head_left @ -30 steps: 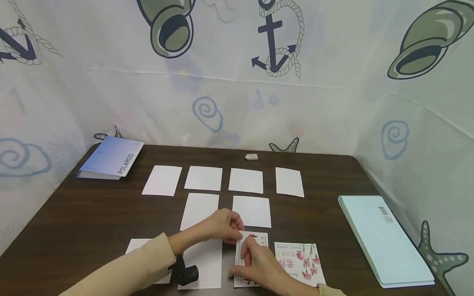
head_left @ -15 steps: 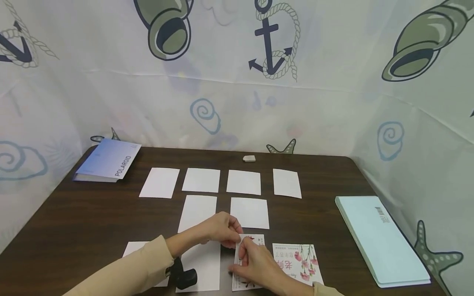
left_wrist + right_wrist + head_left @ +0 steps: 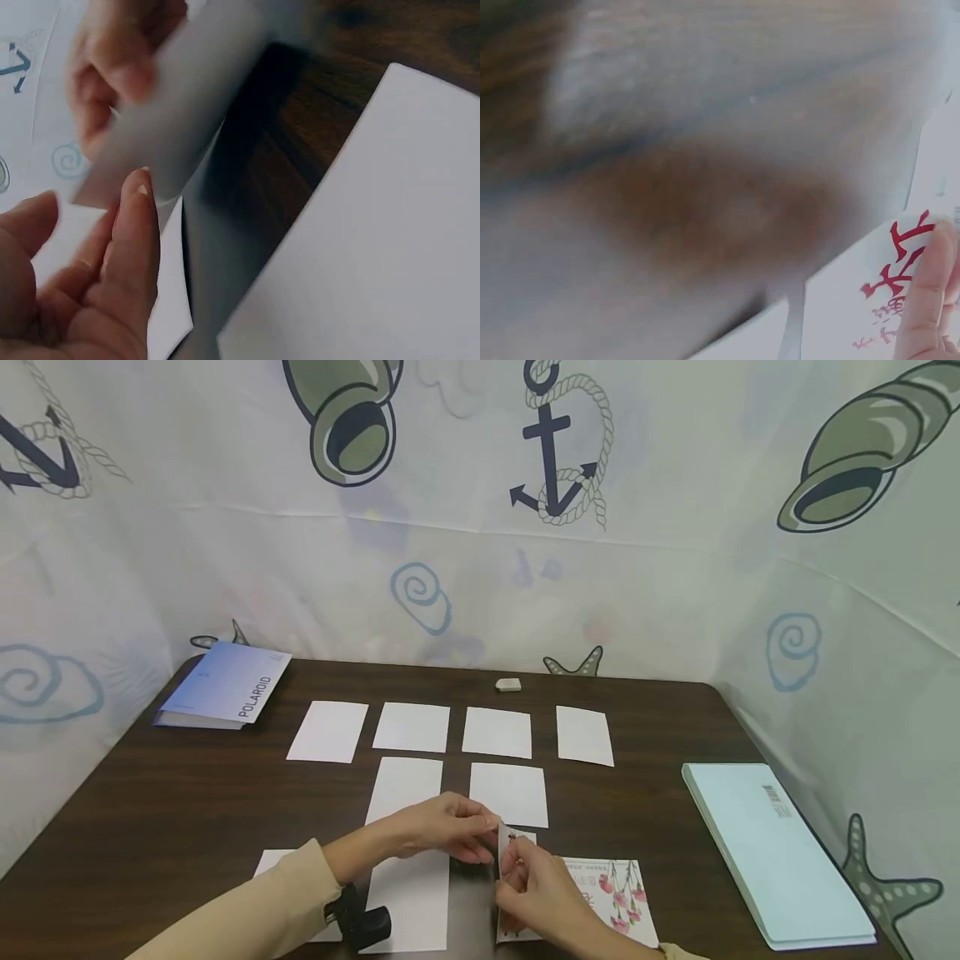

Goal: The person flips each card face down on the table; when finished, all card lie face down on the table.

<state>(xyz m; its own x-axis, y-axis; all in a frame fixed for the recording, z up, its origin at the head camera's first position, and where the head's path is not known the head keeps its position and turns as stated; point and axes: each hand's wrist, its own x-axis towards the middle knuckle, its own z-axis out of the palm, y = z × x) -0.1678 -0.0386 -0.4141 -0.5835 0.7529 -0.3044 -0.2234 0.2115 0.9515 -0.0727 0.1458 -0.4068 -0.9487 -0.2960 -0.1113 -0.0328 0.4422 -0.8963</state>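
Observation:
My right hand (image 3: 543, 885) pinches a small printed card (image 3: 506, 839) and holds it tilted up on its long edge. In the left wrist view the card's plain back (image 3: 176, 120) faces me, with the right thumb on it. Red characters (image 3: 900, 262) show on its printed face in the right wrist view, beside a right finger (image 3: 926, 300). My left hand (image 3: 450, 831) is at the card's far left corner. Its fingertips (image 3: 136, 187) touch the card's edge, while the left thumb (image 3: 34, 221) stands apart. A card with pink carnations (image 3: 626, 902) lies just right.
Several blank white cards lie in rows, including one (image 3: 510, 795) beyond the hands and one (image 3: 408, 902) under the left forearm. A blue POLAROID album (image 3: 225, 685) is at back left. A pale green book (image 3: 780, 852) lies right. A white eraser (image 3: 508, 684) sits at the back.
The printed card lay flat with its face up; it has now been tipped up and shifted right, overlapping the carnation card in view. Both hands moved slightly right with it, and the left fingers loosened.

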